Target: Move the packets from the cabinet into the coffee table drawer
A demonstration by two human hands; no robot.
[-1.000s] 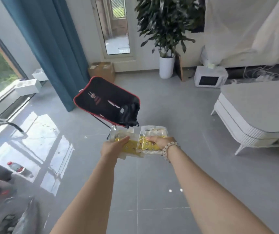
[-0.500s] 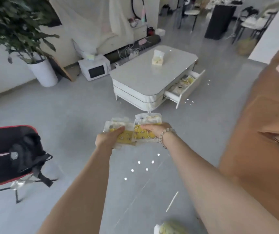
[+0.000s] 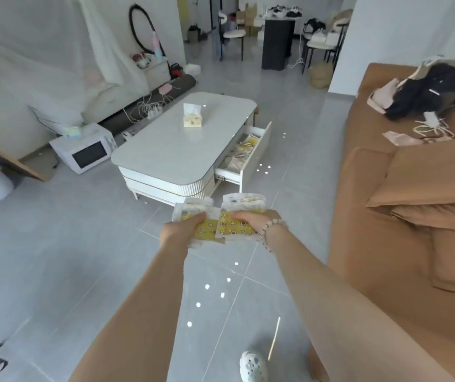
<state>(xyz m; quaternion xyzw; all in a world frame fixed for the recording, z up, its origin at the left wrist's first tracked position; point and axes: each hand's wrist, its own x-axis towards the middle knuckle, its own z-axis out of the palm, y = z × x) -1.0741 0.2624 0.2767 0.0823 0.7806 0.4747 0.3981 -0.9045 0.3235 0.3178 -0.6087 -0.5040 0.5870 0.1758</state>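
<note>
My left hand (image 3: 179, 230) grips the left packet (image 3: 204, 233), my right hand (image 3: 258, 219) the right packet (image 3: 234, 226), fingers curled over their top edges; the two touch edge to edge above the floor tiles. Ahead, the drawer (image 3: 256, 155) stands pulled out of the white counter (image 3: 171, 150) (other packets (image 3: 245, 144) already lie inside). I'd step round to its open side, hold both level, and lower them in beside those.
</note>
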